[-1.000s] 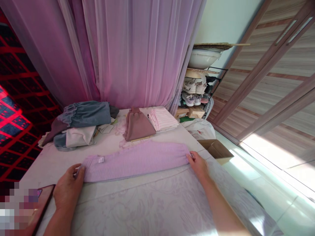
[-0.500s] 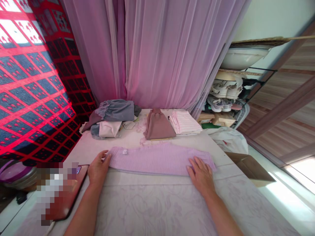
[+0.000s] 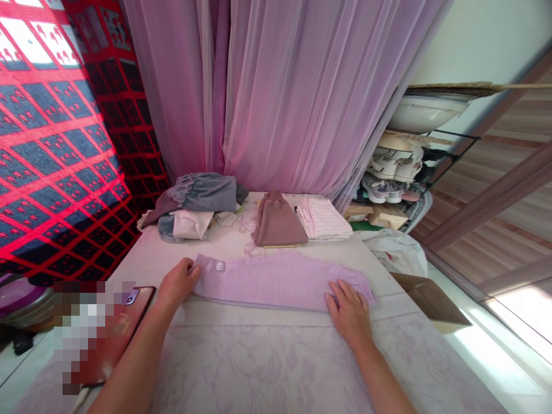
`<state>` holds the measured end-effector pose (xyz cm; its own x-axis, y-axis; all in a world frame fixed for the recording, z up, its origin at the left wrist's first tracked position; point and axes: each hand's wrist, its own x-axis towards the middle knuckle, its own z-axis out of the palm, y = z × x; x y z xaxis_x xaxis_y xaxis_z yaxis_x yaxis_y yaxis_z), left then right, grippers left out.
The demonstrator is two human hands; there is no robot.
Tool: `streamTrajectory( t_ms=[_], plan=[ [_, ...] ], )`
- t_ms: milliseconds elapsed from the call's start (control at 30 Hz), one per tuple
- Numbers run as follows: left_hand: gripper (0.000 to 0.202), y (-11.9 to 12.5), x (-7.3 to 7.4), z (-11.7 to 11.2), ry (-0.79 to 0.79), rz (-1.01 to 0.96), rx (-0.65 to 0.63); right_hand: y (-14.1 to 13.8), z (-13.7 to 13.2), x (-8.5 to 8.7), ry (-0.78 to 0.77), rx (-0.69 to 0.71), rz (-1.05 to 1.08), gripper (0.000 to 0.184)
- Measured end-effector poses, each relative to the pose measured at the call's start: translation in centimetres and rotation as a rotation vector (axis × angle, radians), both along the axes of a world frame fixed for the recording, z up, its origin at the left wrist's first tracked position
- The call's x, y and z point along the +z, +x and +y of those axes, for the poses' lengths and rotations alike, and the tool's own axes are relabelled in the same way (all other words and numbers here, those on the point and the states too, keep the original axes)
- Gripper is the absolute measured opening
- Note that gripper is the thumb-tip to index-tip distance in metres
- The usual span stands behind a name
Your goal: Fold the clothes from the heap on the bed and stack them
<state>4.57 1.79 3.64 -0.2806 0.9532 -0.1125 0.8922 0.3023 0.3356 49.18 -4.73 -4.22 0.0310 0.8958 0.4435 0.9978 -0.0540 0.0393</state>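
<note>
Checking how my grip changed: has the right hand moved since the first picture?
Yes: the right hand has moved left, nearer the striped stack.

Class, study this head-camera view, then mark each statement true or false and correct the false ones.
1. The left hand touches one end of the folded lilac ribbed knit garment. True.
2. The right hand grips a phone in a red-brown case. False: it lies flat on the garment; the phone lies by the left forearm.
3. A stack of folded pink-and-white striped cloth lies right of a mauve knit garment. True.
4. A brown cardboard box stands on the shoe rack. False: it sits beyond the right edge of the pale floral cover.
</note>
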Motion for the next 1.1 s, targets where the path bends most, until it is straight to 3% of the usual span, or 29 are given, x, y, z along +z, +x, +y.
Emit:
streamTrajectory(
  t_ms=[200, 467, 667, 800, 967, 1100],
  plan=[
    [0.044, -0.7, -0.5, -2.2, -0.004, 0.015, 0.14, 0.1, -0.1, -0.1, -0.009, -0.012, 0.032, 0.044],
    [0.039, 0.0, 0.0, -3.5, 0.134, 0.093, 0.09, 0.0, -0.1, 0.1, -0.025, -0.013, 0.046, 0.045],
    [0.051, -1.2, -1.0, -2.4, 0.015, -0.028, 0.054, 0.2, 0.0, 0.1, -0.042, 0.002, 0.062, 0.047],
    [0.04, -1.2, -0.5, -1.5, -0.074, -0.071, 0.02, 0.2, 0.0, 0.1, -0.031, 0.001, 0.058, 0.047],
    [0.024, -0.5, -0.4, -2.2, 0.089, -0.307, -0.016, 0.2, -0.1, 0.0, -0.024, 0.004, 0.078, 0.044],
    [0.04, -1.1, -1.2, -2.8, 0.177, -0.382, 0.052, 0.1, 0.0, 0.0, -0.017, 0.012, 0.092, 0.045]
  ],
)
